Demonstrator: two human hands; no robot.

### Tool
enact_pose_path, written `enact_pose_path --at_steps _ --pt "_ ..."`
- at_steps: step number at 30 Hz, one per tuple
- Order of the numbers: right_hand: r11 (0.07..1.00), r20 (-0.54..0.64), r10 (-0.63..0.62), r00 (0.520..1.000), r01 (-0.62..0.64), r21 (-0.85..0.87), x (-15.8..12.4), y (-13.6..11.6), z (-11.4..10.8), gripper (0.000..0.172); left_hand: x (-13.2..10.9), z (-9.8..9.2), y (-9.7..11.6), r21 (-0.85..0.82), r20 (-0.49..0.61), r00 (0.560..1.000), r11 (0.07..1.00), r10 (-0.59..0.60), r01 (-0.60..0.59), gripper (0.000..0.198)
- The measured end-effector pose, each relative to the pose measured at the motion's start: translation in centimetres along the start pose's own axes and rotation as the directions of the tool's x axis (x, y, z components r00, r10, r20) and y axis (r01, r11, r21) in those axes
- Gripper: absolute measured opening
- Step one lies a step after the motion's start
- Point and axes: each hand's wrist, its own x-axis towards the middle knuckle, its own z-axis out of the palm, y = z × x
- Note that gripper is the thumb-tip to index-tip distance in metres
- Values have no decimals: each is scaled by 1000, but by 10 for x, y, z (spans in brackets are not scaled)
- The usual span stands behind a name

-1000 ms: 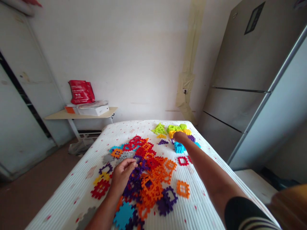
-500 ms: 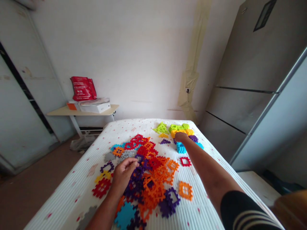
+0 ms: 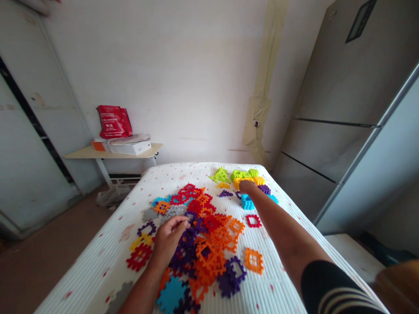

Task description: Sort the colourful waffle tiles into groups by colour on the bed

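Note:
Over the left side of a mixed pile of toothed plastic pieces, my left hand [image 3: 173, 231] has its fingers drawn together; anything held is too small to make out. Purple pieces [image 3: 186, 244] lie beside it, with orange pieces [image 3: 209, 257] further right. My right hand [image 3: 248, 186] reaches to the far right, at the yellow pieces [image 3: 239, 182], above a blue stack [image 3: 247, 202]. Its fingers are mostly hidden behind the hand. Lime green pieces [image 3: 240, 175] sit just beyond, and a purple stack [image 3: 264, 189] is to its right.
The pieces lie on a white ribbed cover [image 3: 114, 244] with small red marks. A side table [image 3: 88, 151] with boxes and a red bag [image 3: 114, 122] stands at the far left. A tall grey refrigerator [image 3: 327, 104] is on the right.

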Motion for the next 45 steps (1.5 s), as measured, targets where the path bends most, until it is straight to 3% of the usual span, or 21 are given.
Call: enact_pose_path --at_steps 10,14,18,22,25,28,34,40,43,45 --pt "999 -38 22 999 -21 40 -12 0 -2 34 -1 0 3 12 5 1000 1000 5 -5 29" --pt "998 -57 4 998 -1 60 -19 -2 -15 30 -2 1 5 23 3 999 999 35 -35 29" --pt "991 -150 -88 985 102 86 -39 -16 -34 25 -2 2 5 101 -17 996 991 92 -90 29" --pt "910 -227 -360 905 394 128 -80 -43 -36 24 -2 2 4 192 -23 990 972 139 -133 23" --pt "756 -228 -597 769 635 162 -116 -66 -19 25 -2 2 4 246 -31 986 957 167 -154 18" --pt "660 -271 -692 669 738 137 -141 -85 1 33 -1 1 4 277 -57 984 949 171 -149 19" --pt "724 -307 -646 699 689 46 -158 -109 18 41 3 -4 1 281 -142 978 954 154 -109 23" --pt "703 -327 -646 690 705 97 -155 -112 30 42 3 -2 -1 241 -114 981 963 154 -123 22" --pt "567 -431 -619 656 754 332 -147 -108 35 50 2 -1 0 219 -90 983 966 162 -139 23" --pt "331 -512 -579 635 757 563 -143 -106 37 52 2 0 0 207 -81 983 967 167 -147 23"
